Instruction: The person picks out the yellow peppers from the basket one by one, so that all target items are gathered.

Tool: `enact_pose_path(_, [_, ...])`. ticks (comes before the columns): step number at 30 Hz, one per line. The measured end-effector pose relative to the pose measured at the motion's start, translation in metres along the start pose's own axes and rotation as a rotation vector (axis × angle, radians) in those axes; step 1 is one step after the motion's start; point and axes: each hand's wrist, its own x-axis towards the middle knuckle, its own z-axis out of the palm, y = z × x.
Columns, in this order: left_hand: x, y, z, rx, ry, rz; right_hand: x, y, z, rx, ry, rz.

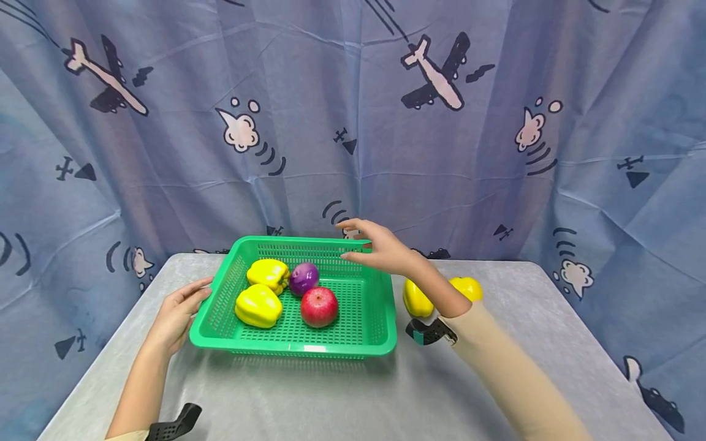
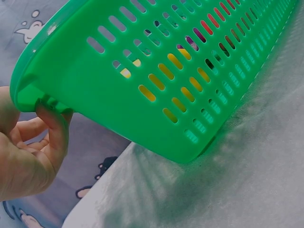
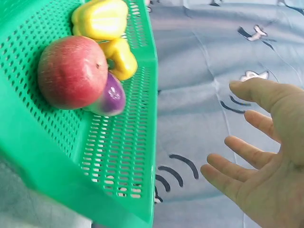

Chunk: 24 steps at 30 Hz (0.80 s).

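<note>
A green plastic basket [image 1: 353,350] with slotted walls stands on the table. Inside are two yellow bell peppers [image 1: 259,305], a small round purple vegetable [image 1: 304,278] and a round red fruit [image 1: 319,307]. My left hand [image 1: 178,315] holds the basket's left rim; in the left wrist view, fingers [image 2: 58,135] curl up under the lip. Over the back right corner, my right hand [image 1: 383,248] hovers with fingers spread and nothing in it. The right wrist view shows this hand [image 3: 266,156] apart from the basket wall.
On the grey table [image 1: 309,404], right of the basket, lie a yellow bell pepper [image 1: 417,299] and another yellow item [image 1: 466,287], both partly behind my right forearm. A blue curtain [image 1: 309,153] with printed aeroplanes hangs behind the table.
</note>
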Motion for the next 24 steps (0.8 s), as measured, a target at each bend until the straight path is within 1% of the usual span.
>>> enact_pose_path(6, [0.0,0.001,0.0,-0.001,-0.004,0.005,0.019,0.0,0.016,-0.085,-0.083,-0.069])
enact_pose_path(8, [0.0,0.0,0.001,-0.006,-0.008,0.006,0.025,0.0,0.021,-0.097,-0.108,-0.088])
enact_pose_path(15, [0.0,0.001,0.002,-0.023,0.004,0.002,0.044,0.0,0.039,-0.121,-0.169,-0.087])
enact_pose_path(21, [0.0,0.001,0.003,-0.02,0.003,-0.006,0.053,0.001,0.052,-0.162,-0.196,-0.093])
enact_pose_path(24, [0.0,0.001,0.003,-0.006,0.005,-0.009,0.056,0.0,0.058,-0.172,-0.214,-0.114])
